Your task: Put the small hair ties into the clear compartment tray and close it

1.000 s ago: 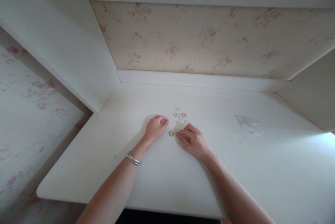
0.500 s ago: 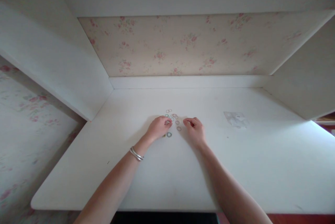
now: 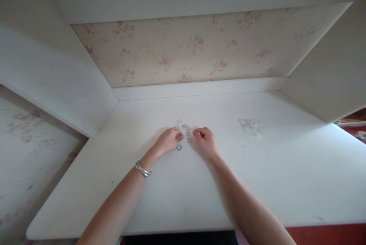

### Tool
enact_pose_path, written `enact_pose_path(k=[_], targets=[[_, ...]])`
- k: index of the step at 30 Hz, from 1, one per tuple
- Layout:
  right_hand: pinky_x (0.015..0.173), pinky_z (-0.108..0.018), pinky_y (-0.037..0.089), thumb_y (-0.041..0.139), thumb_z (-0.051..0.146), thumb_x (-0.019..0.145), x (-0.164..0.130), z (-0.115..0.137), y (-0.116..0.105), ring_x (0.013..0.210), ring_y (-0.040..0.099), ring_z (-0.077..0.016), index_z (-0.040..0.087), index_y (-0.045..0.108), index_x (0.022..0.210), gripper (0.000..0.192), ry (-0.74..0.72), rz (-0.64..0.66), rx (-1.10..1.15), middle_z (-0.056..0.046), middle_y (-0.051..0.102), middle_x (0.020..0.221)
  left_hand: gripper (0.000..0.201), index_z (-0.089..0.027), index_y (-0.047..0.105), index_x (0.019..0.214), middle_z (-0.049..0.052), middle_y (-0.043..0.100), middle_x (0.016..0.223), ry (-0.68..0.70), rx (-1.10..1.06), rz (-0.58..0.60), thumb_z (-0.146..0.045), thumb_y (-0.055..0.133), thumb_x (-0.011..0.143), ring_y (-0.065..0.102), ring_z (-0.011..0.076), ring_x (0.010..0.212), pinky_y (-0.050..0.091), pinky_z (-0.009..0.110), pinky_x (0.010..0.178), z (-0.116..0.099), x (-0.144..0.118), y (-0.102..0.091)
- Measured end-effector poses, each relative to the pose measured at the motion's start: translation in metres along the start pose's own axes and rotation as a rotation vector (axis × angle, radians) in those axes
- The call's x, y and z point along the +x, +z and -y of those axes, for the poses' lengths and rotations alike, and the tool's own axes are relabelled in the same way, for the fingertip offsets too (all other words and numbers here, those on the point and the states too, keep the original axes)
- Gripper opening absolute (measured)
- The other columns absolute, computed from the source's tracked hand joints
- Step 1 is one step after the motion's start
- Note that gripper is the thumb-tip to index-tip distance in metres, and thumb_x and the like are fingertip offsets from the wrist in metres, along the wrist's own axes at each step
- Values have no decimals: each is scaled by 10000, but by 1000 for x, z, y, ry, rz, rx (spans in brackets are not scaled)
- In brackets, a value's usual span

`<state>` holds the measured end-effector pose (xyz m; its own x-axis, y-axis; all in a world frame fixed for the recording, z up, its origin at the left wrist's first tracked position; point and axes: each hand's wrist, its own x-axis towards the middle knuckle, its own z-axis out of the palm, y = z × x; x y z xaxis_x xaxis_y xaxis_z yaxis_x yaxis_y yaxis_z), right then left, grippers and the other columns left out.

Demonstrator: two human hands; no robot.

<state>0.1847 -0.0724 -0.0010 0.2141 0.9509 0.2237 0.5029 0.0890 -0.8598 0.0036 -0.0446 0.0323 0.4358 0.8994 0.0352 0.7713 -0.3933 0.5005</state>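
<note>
We are taking twelve o'clock as the floral wall (image 3: 183, 52) beyond the white tabletop (image 3: 168, 208). The left hand (image 3: 170, 139) is forming a narrow curl among the small rings; whether it is pinching one, we are not managing to tell. From it, a green ring (image 3: 177, 126) is lying partly hidden at one o'clock, two pale rings (image 3: 178, 121) farther on that bearing, overlapping brownish rings (image 3: 185, 127) toward two, and a darker green ring (image 3: 179, 150) at four, just beside it. Single brownish rings (image 3: 188, 136) are lying between the hands. The right hand (image 3: 207, 142) is facing them, fingers drawn in, its hold likewise escaping us. A clear bag (image 3: 251, 127) is lying well apart, between two and three o'clock from it.
</note>
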Motion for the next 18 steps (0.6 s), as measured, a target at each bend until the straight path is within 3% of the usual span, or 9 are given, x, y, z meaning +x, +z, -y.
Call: enact_pose_path(k=[9, 18], targets=[[628, -259, 374, 500, 376, 793, -1, -2, 2, 616, 482, -127, 219, 709, 784, 262, -30, 6, -31, -2, 533, 684, 169, -273, 697, 818, 10, 661, 859, 90, 59, 52, -233, 533, 824, 612, 169, 810, 435, 242, 744, -7, -42, -12], [616, -257, 368, 498, 389, 793, -1, -1, 3, 620, 487, -129, 214, 712, 793, 277, -24, 29, -60, -5, 531, 693, 224, -265, 688, 849, 1, 655, 890, 97, 177, 99, -219, 469, 860, 612, 162, 846, 428, 250, 729, -8, -45, -11]])
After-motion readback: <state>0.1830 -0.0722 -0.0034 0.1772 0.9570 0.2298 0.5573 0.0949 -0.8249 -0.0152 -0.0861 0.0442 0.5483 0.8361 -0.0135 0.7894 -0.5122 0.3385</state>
